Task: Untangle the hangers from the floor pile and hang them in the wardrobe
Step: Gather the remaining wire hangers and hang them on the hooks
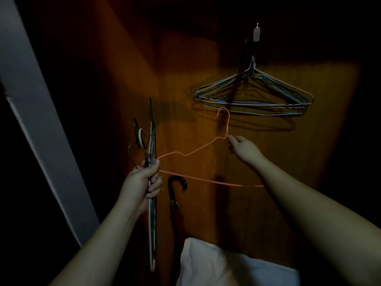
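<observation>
My left hand [144, 182] grips a bundle of wire hangers [152, 213] held edge-on, their hooks sticking up above the fist. An orange wire hanger [206, 145] stretches between my hands, its left corner at my left fist. My right hand [242, 146] pinches it at the neck just below its hook, which points up. Several wire hangers [253, 96] hang together from a wall hook [256, 34] on the wooden wardrobe back, above and right of the orange one.
A dark umbrella with a curved handle [175, 188] stands against the wardrobe wall below my left hand. White fabric [226, 267] lies at the bottom. A grey door edge [41, 131] runs down the left. The scene is dim.
</observation>
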{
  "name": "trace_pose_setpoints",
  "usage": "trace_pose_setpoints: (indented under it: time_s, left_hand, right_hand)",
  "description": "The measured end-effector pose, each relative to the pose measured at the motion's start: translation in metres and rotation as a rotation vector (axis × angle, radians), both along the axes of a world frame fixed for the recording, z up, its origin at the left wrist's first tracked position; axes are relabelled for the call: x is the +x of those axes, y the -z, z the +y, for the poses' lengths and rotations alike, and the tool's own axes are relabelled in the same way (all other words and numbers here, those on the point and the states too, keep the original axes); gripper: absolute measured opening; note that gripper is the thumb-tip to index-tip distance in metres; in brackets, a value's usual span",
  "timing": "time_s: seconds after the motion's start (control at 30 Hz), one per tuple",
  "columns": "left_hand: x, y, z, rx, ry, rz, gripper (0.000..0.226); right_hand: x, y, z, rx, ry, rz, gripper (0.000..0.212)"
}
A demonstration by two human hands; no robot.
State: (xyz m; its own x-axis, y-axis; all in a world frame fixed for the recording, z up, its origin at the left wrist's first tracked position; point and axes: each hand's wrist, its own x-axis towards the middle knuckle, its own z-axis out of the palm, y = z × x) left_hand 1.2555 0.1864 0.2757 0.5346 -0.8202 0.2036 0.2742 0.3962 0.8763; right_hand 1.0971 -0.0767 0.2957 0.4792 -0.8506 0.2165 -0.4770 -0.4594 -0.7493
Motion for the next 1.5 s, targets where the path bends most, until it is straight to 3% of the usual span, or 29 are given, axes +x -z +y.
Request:
trace_pose_setpoints:
  time_s: [0.17,0.37,0.87,1.17,1.5]
  left_hand:
    - [0.006,-0.005,-0.004,0.027,-0.048,-0.020,0.011]
    - [0.000,-0.017,-0.017,0.089,-0.163,-0.082,0.017]
    - [-0.012,-0.087,-0.074,0.115,-0.179,0.082,0.021]
    - [-0.029,-0.121,-0.089,0.105,-0.201,0.111,0.020]
    - [-0.037,-0.136,-0.100,0.107,-0.202,0.138,0.019]
  right_hand:
    - [-0.012,-0.012,-0.002,-0.043,-0.029,-0.173,0.035]
    - [-0.045,-0.038,-0.012,-0.142,0.015,-0.267,0.038]
    - [-0.101,-0.092,-0.057,-0.214,0.180,-0.316,0.040]
    - [-0.085,-0.156,-0.089,-0.137,0.217,-0.350,0.047]
    - [-0.055,-0.199,-0.111,-0.184,0.250,-0.311,0.046]
